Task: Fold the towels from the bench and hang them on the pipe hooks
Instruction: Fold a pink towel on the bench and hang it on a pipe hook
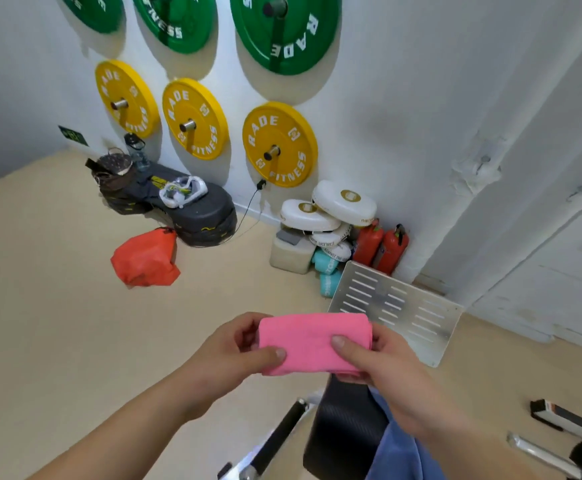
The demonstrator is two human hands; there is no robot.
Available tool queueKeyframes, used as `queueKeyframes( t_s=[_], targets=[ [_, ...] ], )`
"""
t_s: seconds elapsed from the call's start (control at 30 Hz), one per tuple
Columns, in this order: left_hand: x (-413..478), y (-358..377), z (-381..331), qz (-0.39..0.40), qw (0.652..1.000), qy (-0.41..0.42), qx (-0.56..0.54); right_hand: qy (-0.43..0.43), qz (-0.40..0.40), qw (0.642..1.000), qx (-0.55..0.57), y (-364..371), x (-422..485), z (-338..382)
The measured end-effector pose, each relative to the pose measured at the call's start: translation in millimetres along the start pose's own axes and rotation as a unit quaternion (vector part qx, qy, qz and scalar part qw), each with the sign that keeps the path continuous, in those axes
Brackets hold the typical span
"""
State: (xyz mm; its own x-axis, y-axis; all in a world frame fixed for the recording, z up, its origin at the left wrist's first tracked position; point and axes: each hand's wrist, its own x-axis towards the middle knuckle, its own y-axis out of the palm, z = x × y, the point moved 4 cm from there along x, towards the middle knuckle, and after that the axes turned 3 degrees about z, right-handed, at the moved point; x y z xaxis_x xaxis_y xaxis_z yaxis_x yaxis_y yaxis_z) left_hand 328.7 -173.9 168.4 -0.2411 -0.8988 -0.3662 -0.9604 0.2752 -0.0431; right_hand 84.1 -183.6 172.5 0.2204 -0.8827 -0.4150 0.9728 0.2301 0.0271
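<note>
Hands are up in front of the person, over the floor, with a pink towel (314, 342) between them. The towel is folded into a small fat block. The left hand (241, 351) pinches its left end, thumb on top and fingers curled under. The right hand (383, 365) pinches the right end the same way. Just below, a blue towel (400, 448) hangs over the black worktop (345, 427).

The pink towel looks soft, light and floppy. I think it would fall open if one hand let go, so it is best held by the folded edge, with all the layers squeezed together. It will not break. To hang, it has to go to the white pipe (511, 202) on the wall at the right. I cannot make out hooks for sure.

The yellow plates (279, 143) on the wall say RADE FITNESS in white letters. The green plates (282, 29) above show parts of the same words. White pads (345, 202) by the wall have writing too small to read well.
</note>
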Motion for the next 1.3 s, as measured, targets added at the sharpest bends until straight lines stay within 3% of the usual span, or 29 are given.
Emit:
queueKeyframes(
  t_s=[0.17,0.4,0.57,0.77,0.97,1.3],
  targets=[
    [17.7,-107.9,-36.3,-0.007,0.998,0.060,0.017,-0.039,-0.027,0.999,-0.014,71.8,66.1,56.2],
    [67.9,-292.5,-102.2,-0.048,0.990,0.120,0.064,-0.065,0.043,0.996,-0.045,194.5,180.3,136.2],
    [118.8,-343.3,-166.4,-0.014,0.986,0.144,0.083,-0.101,-0.036,0.993,-0.054,205.8,225.6,209.5],
    [221.1,-298.8,-254.8,0.056,0.976,0.186,0.097,-0.132,-0.203,0.969,-0.049,122.5,240.9,273.9],
    [330.3,-199.2,-347.4,0.112,0.963,0.211,0.125,-0.176,-0.359,0.912,-0.088,-0.5,242.8,342.6],
    [485.5,-68.1,-547.3,0.110,0.948,0.291,0.069,-0.180,-0.414,0.887,-0.102,-196.5,275.1,506.7]
  ],
)
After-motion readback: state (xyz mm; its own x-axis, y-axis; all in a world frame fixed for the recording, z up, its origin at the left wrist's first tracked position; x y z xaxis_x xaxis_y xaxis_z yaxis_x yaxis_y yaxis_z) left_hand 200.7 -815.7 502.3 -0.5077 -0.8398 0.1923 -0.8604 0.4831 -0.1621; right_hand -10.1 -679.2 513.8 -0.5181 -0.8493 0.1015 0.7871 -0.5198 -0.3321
